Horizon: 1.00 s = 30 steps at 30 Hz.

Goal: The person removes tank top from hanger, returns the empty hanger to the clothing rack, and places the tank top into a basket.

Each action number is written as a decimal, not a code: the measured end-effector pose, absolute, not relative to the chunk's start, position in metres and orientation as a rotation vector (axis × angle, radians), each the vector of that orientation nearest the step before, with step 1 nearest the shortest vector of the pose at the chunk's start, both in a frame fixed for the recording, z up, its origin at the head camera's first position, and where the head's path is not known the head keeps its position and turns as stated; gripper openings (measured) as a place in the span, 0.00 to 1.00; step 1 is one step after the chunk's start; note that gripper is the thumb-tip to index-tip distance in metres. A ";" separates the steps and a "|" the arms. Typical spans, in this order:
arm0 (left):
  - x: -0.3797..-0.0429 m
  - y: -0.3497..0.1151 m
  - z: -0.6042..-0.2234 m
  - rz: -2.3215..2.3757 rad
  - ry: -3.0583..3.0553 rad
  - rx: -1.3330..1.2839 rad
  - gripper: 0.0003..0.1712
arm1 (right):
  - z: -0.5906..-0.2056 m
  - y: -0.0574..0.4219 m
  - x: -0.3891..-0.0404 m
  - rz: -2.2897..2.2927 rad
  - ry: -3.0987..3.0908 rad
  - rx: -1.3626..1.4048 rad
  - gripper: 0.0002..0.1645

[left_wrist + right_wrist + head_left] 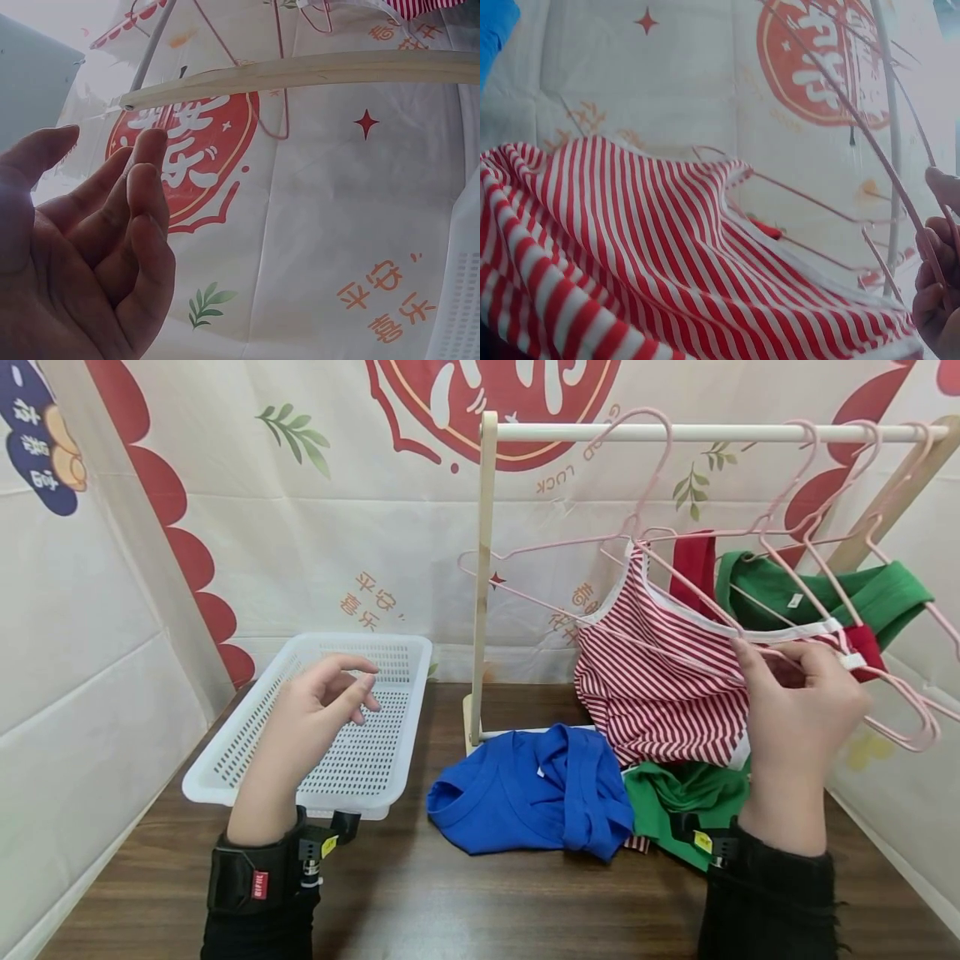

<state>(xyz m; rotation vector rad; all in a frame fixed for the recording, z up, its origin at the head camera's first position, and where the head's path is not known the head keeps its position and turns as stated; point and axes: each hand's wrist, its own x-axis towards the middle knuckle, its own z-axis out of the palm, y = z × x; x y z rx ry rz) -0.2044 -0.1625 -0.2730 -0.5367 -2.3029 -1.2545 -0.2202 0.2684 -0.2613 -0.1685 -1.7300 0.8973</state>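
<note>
A red-and-white striped top [667, 693] with white trim hangs slantwise from a pink hanger [686, 583]. Its left strap sits up by the hanger's neck, and the hook curls over the rail. My right hand [802, 718] pinches pink hanger wire at the top's right side; the fingers also show gripping wire in the right wrist view. Over the white perforated basket [420, 718] is my left hand [318, 710], fingers loosely bent and holding nothing. The left wrist view shows that same hand [105, 247], palm visible and nothing in it.
A wooden rack with a white rail [720, 433] carries several pink hangers at right. Behind the striped top are green cloth [817, 597] and red cloth [693, 568]. A blue garment [525, 793] and a green garment [686, 793] lie on the brown table [465, 902].
</note>
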 end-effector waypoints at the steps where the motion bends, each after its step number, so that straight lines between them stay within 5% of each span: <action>1: -0.205 -0.162 -0.273 -1.250 -2.306 -0.535 0.14 | -0.262 0.266 -0.221 0.903 -1.735 -0.152 0.19; 30: -0.206 -0.163 -0.273 -1.261 -2.340 -0.540 0.15 | -0.266 0.227 -0.229 0.812 -1.853 0.134 0.14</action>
